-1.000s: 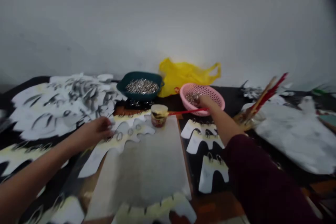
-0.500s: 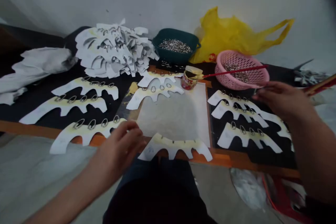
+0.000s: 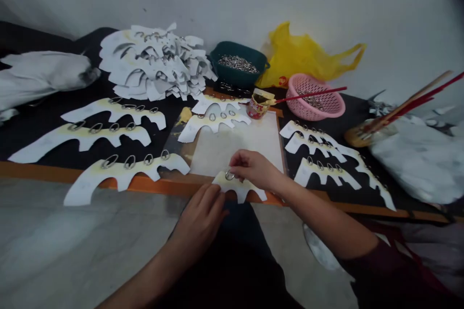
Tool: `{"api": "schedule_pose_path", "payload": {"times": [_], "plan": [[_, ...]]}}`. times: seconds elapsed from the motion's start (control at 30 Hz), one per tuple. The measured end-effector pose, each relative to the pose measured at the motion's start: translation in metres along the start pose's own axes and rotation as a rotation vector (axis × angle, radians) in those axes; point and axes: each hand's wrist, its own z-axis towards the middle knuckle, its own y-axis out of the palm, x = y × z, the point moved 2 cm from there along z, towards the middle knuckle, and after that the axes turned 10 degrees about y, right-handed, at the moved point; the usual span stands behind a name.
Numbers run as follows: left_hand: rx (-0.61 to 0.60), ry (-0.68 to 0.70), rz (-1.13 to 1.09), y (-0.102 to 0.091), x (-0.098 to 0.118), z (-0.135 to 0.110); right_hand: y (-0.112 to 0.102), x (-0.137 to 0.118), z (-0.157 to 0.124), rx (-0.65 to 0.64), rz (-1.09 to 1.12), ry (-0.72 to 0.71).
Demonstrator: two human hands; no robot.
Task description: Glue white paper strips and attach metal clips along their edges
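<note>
A white scalloped cut-out piece (image 3: 242, 189) lies at the near edge of the low board (image 3: 152, 184), in front of me. My right hand (image 3: 253, 170) rests on it with fingers pinched on a small metal ring (image 3: 229, 175) at the piece's left end. Just below and to the left, my left hand (image 3: 201, 217) has its fingers curled together, touching the piece's left tip. A pale work sheet (image 3: 237, 147) lies just beyond the piece.
Finished white pieces with rings lie in rows left (image 3: 125, 170) and right (image 3: 328, 174). Behind are a heap of white cut-outs (image 3: 155, 63), a green basket of rings (image 3: 237, 63), a pink basket (image 3: 314, 104), a glue cup (image 3: 258, 104) with a red brush, and a yellow bag (image 3: 308, 55).
My right hand came back from the pink basket to the near piece with a ring. The left hand moved in from the left to the piece's left tip. The view tilted down.
</note>
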Motion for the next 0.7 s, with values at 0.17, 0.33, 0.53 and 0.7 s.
{"api": "schedule_pose_path", "payload": {"times": [0.17, 0.33, 0.53, 0.7], "plan": [[-0.054, 0.039, 0.066, 0.005, 0.002, 0.000, 0.004, 0.003, 0.010, 0.087, -0.291, 0.012], [-0.124, -0.004, 0.013, 0.006, 0.005, 0.001, 0.007, 0.005, 0.011, 0.188, -0.457, -0.051], [-0.097, -0.051, 0.020, 0.004, 0.008, 0.007, 0.009, 0.006, 0.014, 0.229, -0.568, -0.130], [-0.100, -0.079, 0.039, 0.006, 0.008, 0.008, 0.008, 0.006, 0.015, 0.236, -0.591, -0.174]]}}
